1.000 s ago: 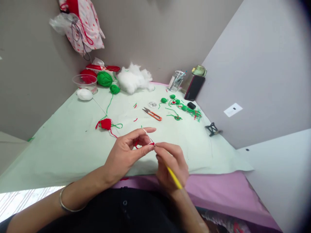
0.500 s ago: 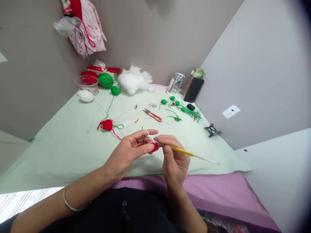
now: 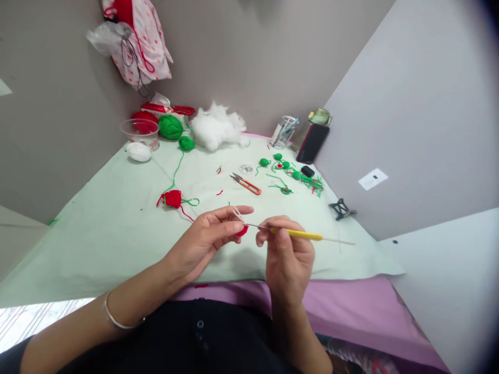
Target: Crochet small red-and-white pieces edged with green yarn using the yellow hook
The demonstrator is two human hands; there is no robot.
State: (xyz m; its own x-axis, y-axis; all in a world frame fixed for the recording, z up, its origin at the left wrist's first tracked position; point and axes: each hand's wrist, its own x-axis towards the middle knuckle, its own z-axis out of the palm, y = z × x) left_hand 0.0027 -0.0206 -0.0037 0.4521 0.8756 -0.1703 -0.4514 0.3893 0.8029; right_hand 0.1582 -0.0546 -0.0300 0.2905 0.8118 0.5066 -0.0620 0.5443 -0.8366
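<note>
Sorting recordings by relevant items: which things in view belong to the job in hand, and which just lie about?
Likely belonging:
- slim yellow-handled metal hook
- small red yarn piece
- thin white yarn strand
- orange-handled metal snips

Seemingly lying about:
- black rectangular phone
- black openwork clip
- small black rounded case

Apparently a home, one corner given over to crochet. White fiberfill (image 3: 218, 129) sits on a pale green tablecloth (image 3: 101, 218) by the wall (image 3: 253, 67); left of it are a tissue box (image 3: 154, 108) and a green yarn ball (image 3: 170, 127), right of it a smartphone (image 3: 313, 144) and a black hair clip (image 3: 341, 209). Thread snips (image 3: 247, 185) and a yellow-handled crochet hook (image 3: 300, 234) are before it; polka-dotted cloth (image 3: 152, 47) hangs above its left.
</note>
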